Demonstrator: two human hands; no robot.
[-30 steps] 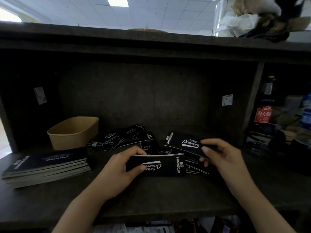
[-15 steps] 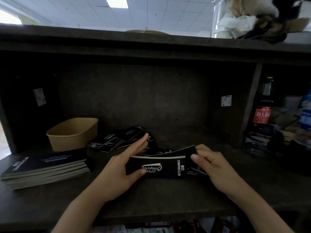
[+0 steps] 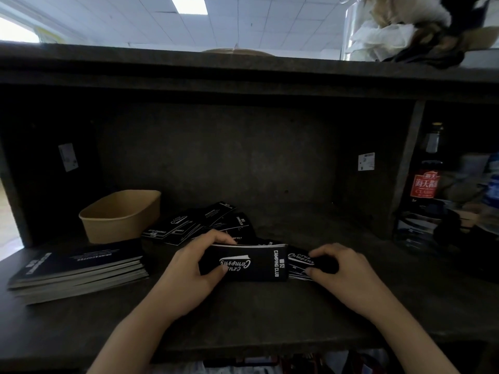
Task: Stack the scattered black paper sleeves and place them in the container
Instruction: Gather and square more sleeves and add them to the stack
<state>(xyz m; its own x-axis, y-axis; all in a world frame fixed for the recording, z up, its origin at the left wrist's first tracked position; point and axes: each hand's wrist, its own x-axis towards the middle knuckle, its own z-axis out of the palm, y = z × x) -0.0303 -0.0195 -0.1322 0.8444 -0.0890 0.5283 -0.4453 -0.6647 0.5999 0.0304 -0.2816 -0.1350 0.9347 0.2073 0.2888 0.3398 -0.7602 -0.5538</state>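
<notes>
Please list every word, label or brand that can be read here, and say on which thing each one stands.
"CAMPING CLUB": black paper sleeve stack in the left hand.
"Camping" script, upside down: same sleeve.
"Camping" script: loose black sleeve under the right hand.
"DRINK&COFFEE": stack of dark booklets.
"海天": red label of the dark glass bottle; smaller print blurred.
White stickers on the shelf walls: unreadable.

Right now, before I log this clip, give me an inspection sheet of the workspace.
Surface: dark shelf, bare at front.
Job's things: held stack of sleeves; loose sleeves scattered behind; more under right hand; kraft container shows no sleeves.
Clutter: booklet pile left; bottle right.
Grip: left hand clasps stack; right hand pinches a sleeve.
Cables: nothing seen.
Surroundings: crumpled paper on top.
</notes>
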